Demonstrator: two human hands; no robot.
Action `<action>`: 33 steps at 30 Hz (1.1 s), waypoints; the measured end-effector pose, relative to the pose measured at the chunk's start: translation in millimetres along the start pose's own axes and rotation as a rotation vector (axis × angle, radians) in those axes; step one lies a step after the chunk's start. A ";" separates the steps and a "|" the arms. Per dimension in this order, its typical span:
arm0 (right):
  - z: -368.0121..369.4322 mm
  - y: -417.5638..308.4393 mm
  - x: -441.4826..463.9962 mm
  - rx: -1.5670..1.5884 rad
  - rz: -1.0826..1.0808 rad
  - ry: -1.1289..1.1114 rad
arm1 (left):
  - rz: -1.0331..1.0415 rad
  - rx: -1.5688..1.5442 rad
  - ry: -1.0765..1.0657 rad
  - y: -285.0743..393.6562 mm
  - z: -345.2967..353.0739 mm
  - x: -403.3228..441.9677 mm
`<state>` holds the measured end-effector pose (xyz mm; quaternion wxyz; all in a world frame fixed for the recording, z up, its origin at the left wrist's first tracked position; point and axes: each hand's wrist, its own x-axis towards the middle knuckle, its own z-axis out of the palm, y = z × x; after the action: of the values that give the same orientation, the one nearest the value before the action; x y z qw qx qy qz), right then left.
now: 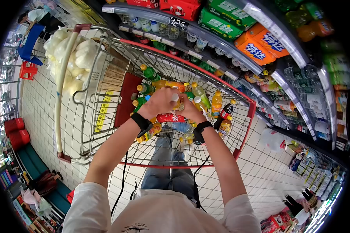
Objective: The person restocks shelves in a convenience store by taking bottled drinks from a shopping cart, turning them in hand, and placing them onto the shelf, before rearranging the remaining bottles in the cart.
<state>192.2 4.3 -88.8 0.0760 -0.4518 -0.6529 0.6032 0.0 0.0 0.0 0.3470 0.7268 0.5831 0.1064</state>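
Note:
Both my hands are over the inside of a red-rimmed shopping cart [243, 145]. My left hand [159, 103] is closed round a white-capped bottle [175, 97], whose body is mostly hidden by the fingers. From the other side my right hand [190, 110] curls against the same bottle. Around them lie and stand several drinks: green bottles [149, 72], an orange juice bottle [216, 104], a dark cola bottle [226, 110], a pale green bottle [200, 94] and a red-labelled bottle [170, 117]. A second white-capped bottle [198, 101] is right beside my right hand.
Shelves of bottled drinks [221, 50] run along the cart's far and right sides, with green cartons [219, 24] and orange Fanta packs [262, 43]. White plastic bags [72, 58] are by the cart handle [62, 93]. Red baskets [17, 132] stand at left.

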 end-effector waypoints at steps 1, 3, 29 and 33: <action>-10.1 -29.9 -18.2 -0.006 0.058 -0.071 | 0.053 -0.024 0.027 10.4 -11.8 -8.5; -14.3 -47.5 -43.2 -0.027 0.103 -0.133 | 0.117 -0.040 0.072 33.7 -37.7 -26.9; -31.2 -188.0 -399.2 0.290 -0.408 0.033 | 0.283 -0.722 0.152 314.2 -69.8 -244.6; -40.6 -183.9 -429.9 0.335 -0.428 0.059 | 0.279 -0.659 0.021 348.2 -60.1 -264.3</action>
<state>376.2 -234.5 271.0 0.2945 -0.3019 -0.6223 0.6595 157.2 -248.3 329.2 0.5388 0.6474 0.4162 0.3425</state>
